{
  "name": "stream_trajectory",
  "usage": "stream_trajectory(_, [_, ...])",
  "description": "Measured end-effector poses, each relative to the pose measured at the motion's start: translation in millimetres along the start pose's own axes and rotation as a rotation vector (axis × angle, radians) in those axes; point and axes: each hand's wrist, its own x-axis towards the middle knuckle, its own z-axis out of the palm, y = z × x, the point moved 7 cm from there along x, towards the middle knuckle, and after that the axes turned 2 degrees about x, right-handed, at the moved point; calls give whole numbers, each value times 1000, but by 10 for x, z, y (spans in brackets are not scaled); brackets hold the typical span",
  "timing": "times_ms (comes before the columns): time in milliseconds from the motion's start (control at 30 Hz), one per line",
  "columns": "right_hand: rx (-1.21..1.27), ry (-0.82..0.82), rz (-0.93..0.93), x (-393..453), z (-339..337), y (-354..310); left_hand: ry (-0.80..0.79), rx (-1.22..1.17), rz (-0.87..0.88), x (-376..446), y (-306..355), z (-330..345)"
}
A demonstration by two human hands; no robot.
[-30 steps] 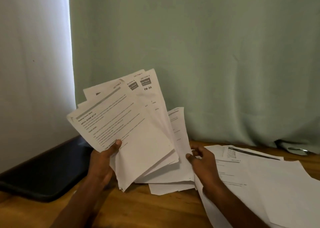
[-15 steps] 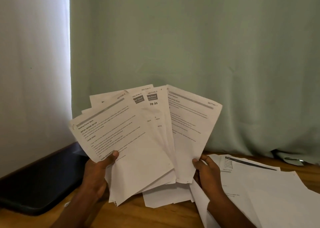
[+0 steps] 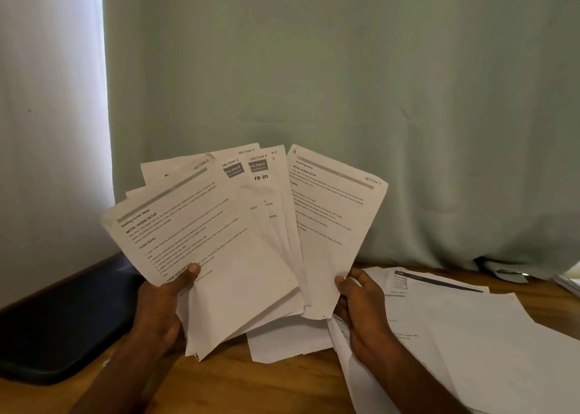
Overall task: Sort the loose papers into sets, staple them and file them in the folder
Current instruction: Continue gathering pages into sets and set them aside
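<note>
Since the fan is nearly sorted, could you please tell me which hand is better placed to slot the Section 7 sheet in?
Probably the right hand: it already pinches the white printed Section 7 sheet, while the left hand holds the fan of white printed pages.

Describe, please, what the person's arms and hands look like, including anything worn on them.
Both forearms are bare as far as the frame shows: no sleeves, cuffs or gloves. The left hand and the right hand show no rings, and no watch or band is visible on either wrist. Nails look short and unpainted.
</note>
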Motion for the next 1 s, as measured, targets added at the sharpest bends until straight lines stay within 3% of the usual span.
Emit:
stream_trajectory(400, [89,-64,-26,44,16,-4,20,-62,-24,29,-55,-76])
stream_trajectory(600, [271,-98,81,87,8,89,44,-131,-35,42,2,-89])
stream_trajectory(733, [135,-101,95,27,40,109,76,-151,-38,-7,99,-144])
stream_trajectory(833, [-257,-82,-25,6,87,59,172,-168,-25,-17,228,-186])
stream_trajectory(900, [-510,-153,-57,-54,190,113,200,-184,-10,11,349,-115])
stream_trajectory(1000, [-694,-242,-35,-111,319,250,219,-105,13,34,497,155])
